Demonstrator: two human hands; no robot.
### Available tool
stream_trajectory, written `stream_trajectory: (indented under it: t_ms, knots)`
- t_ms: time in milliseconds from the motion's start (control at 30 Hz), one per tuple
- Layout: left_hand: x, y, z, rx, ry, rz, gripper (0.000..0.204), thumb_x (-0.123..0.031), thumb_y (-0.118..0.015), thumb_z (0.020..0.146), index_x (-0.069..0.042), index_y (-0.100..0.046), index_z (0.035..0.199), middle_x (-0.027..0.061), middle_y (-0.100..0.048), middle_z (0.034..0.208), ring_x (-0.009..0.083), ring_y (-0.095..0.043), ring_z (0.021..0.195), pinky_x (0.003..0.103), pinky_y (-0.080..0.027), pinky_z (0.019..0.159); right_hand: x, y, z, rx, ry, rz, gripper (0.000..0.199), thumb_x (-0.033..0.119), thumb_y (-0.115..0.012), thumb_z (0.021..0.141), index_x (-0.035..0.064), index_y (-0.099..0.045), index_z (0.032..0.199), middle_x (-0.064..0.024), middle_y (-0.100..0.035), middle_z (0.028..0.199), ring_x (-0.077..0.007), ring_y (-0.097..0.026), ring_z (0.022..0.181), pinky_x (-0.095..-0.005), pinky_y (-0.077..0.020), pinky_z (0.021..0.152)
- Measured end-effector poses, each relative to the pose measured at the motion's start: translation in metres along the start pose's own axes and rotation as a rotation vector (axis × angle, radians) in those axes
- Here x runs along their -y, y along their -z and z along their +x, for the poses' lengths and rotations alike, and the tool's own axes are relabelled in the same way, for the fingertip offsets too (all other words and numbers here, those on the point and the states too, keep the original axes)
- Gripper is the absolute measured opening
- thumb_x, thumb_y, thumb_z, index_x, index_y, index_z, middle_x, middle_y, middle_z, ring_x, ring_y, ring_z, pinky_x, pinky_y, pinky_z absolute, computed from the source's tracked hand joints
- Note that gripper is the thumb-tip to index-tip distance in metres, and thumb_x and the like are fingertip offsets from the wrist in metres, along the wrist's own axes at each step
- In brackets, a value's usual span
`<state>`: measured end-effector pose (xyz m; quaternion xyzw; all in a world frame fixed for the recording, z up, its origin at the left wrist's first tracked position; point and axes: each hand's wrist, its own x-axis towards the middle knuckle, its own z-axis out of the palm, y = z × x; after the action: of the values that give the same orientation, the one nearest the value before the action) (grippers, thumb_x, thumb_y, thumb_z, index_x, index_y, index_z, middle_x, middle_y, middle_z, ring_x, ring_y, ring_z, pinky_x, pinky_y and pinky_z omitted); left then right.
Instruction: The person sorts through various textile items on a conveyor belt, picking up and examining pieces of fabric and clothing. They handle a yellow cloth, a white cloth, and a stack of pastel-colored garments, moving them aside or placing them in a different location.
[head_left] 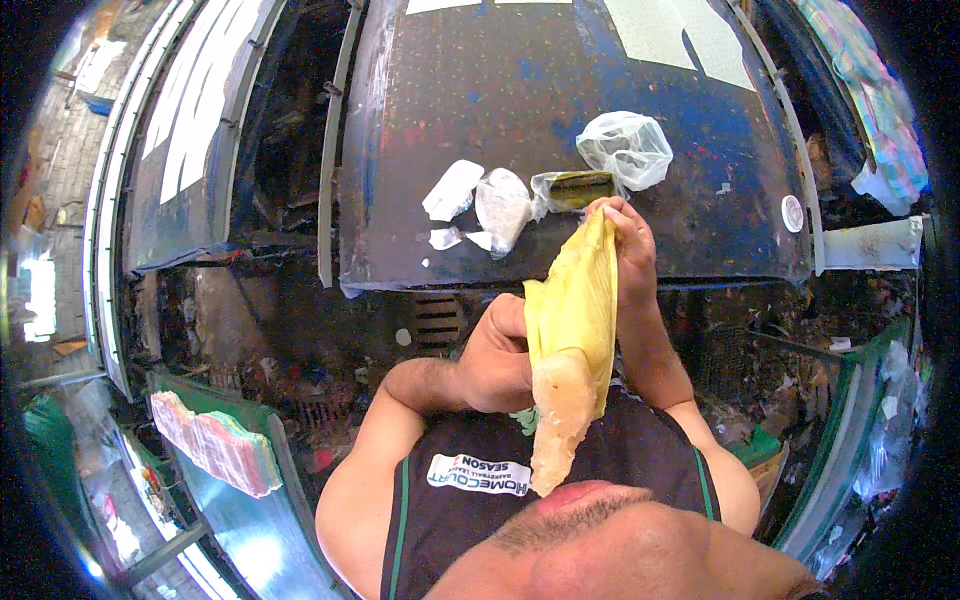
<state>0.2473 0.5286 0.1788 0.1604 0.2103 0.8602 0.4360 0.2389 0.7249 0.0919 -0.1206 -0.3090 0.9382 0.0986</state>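
Head camera view: from where I'm standing, the right hand (634, 252) is pinching the top of a yellow covering (582, 285), its grip closed, while the left hand (492, 357) is gripping the covering's side. A pale tan food piece (563, 405) is sticking out of the lower end, its tip pointing down beside the person's mouth (582, 495). Beyond the hands, a dark worktop (460, 115) is carrying a clear plastic bag (640, 145), an olive wrapped item (582, 190) and crumpled white pieces (503, 210). A white disc (791, 213) is lying near its right edge.
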Motion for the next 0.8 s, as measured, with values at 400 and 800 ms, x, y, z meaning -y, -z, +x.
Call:
stream_trajectory:
  t_ms: [400,800]
  knots:
    - [-0.006,-0.018,0.020,0.054,-0.107,-0.007,0.027,-0.006,-0.082,0.089,0.003,-0.074,0.113,0.0130,-0.075,0.117,0.0205,-0.072,0.106,0.037,-0.057,0.092,0.017,0.001,0.002,0.004,0.030,-0.002,0.011,0.012,-0.059,0.101,0.0034,-0.064,0.101,-0.0035,-0.068,0.094,-0.0110,-0.064,0.081,-0.0263,-0.0519,0.078]
    - [-0.011,-0.023,0.040,0.040,-0.102,0.117,0.024,-0.008,-0.083,0.088,0.004,-0.076,0.109,0.0130,-0.076,0.114,0.0210,-0.072,0.105,0.037,-0.055,0.092,0.032,0.013,0.011,-0.021,0.062,-0.023,0.013,0.014,-0.059,0.100,0.0028,-0.065,0.102,-0.0038,-0.067,0.093,-0.0131,-0.065,0.083,-0.0288,-0.0528,0.081]
